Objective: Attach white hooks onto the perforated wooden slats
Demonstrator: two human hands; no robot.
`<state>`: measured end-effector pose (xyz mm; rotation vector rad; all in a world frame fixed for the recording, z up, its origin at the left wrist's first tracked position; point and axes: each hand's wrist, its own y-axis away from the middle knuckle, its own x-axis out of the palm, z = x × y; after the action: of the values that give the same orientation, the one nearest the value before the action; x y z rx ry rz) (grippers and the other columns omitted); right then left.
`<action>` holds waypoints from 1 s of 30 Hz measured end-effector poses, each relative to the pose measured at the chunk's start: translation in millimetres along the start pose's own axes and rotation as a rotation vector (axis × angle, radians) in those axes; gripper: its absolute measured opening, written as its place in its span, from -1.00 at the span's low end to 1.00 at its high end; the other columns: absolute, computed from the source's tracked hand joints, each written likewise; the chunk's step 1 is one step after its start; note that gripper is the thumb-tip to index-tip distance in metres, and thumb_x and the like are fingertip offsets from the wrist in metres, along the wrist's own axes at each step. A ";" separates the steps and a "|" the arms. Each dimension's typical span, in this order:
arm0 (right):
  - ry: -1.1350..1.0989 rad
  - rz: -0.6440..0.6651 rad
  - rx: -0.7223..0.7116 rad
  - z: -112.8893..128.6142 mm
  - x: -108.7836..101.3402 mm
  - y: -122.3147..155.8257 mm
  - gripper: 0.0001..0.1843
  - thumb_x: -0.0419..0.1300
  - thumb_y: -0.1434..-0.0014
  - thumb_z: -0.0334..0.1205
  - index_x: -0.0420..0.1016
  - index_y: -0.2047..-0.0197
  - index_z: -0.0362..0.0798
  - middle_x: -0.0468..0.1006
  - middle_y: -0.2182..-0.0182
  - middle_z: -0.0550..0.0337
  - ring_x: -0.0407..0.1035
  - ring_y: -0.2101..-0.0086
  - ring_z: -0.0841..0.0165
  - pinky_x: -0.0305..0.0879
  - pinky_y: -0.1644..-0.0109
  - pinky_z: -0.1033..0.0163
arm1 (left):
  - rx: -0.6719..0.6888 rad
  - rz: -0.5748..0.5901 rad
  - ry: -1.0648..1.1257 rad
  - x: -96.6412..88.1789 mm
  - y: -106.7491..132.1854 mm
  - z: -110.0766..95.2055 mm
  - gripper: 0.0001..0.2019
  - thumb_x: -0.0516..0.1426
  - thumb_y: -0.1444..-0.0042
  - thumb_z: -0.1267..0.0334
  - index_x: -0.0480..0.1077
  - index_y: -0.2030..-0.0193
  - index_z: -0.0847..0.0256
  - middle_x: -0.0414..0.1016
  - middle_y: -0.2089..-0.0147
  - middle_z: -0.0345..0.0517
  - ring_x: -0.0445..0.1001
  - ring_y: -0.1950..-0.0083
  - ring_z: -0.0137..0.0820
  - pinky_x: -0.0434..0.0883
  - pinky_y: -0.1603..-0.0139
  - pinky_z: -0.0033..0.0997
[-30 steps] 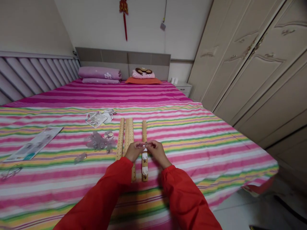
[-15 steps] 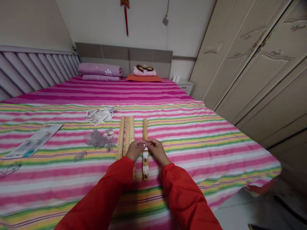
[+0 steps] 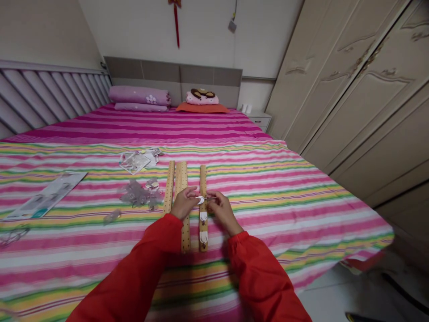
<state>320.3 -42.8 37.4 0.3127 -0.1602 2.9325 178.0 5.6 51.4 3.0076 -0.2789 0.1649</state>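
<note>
My left hand (image 3: 184, 203) pinches a small white curved piece (image 3: 200, 200) between thumb and fingers, just over a narrow wooden strip (image 3: 203, 179). Across from it, my right hand (image 3: 221, 209) has its thumb and fingers closed on a thin dark metal piece (image 3: 212, 198), too small to name. The metal piece and the white piece seem to meet, but I cannot tell if they are joined. Lower on that strip sit two white tags (image 3: 203, 218) with small metal fittings. Left of it lie several wooden strips with rows of holes (image 3: 183, 179), partly behind my left hand.
Small clear plastic bags (image 3: 134, 192) lie in a heap on the striped bedsheet (image 3: 268, 201). Behind them are opened packets (image 3: 136, 161). A flat packaged card (image 3: 47, 197) lies far left, near a thin loop (image 3: 15, 235). Wardrobe doors (image 3: 335, 89) stand to the right.
My hands have drawn apart slightly, the left one moving left. The white piece and the thin metal piece now show between them.
</note>
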 end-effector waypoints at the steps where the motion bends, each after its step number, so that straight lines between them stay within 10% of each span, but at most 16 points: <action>1: -0.005 0.007 0.014 1.6 0.2 0.4 -0.69 0.30 0.19 -0.25 0.52 0.27 -0.06 0.51 0.46 0.27 0.31 0.55 0.46 0.25 0.50 0.35 | 0.007 0.024 -0.014 -0.2 -0.9 -2.6 -0.37 0.38 0.45 0.35 0.39 0.10 0.35 0.52 0.40 -0.17 0.51 0.36 -0.40 0.43 0.21 -0.32; 14: -0.116 -0.065 0.220 11.9 7.3 -1.9 -0.76 0.36 0.19 -0.14 0.45 0.54 -0.11 0.47 0.73 0.27 0.32 0.69 0.48 0.25 0.63 0.42 | 0.075 -0.065 -0.006 14.2 -6.7 -4.8 -0.63 0.40 0.50 0.19 0.40 0.53 0.29 0.48 0.55 -0.20 0.44 0.46 -0.47 0.38 0.31 -0.41; 30: -0.146 -0.151 0.405 -18.7 6.0 -16.3 -0.83 0.25 0.24 -0.40 0.38 0.75 -0.11 0.42 0.80 0.23 0.25 0.77 0.49 0.21 0.74 0.43 | 0.115 -0.069 -0.226 12.9 -20.8 19.4 -0.70 0.36 0.47 0.14 0.42 0.60 0.25 0.44 0.62 -0.25 0.39 0.53 -0.47 0.32 0.46 -0.48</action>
<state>314.1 -23.5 22.0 0.5700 0.4240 2.7703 196.5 21.2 31.6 3.1468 -0.1914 -0.1730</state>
